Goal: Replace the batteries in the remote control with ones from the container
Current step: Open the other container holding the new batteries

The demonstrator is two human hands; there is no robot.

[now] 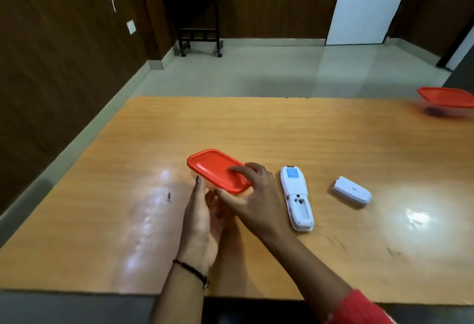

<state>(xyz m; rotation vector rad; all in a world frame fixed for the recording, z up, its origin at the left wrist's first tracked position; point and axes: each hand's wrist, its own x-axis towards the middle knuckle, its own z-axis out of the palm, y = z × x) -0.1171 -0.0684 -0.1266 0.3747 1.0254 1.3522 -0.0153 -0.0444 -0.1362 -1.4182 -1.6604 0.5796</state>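
Presently, a person seated at a wooden worktop [256, 123] sets about opening a small clear container [194, 175]. The left hand [202, 221] cups its near side in a steadying grip, while the right hand [254, 190] curls its fingers over the red lid [213, 167], thumb tucked at the near rim. The lid sits on the container, so the step in hand looks to be prising it off to reach fresh batteries; whether any lie inside cannot be seen. Just right of the hands, the white remote control [295, 187] lies face down with its battery compartment [301, 208] open and apparently empty. Its detached battery cover [351, 191] rests a little further right. The next move likely calls for an upward peel at the lid's corner while the base is held firm. Bare worktop spreads to the left and beyond. A second red-lidded container [446, 98] sits blurred at the far right, well apart.
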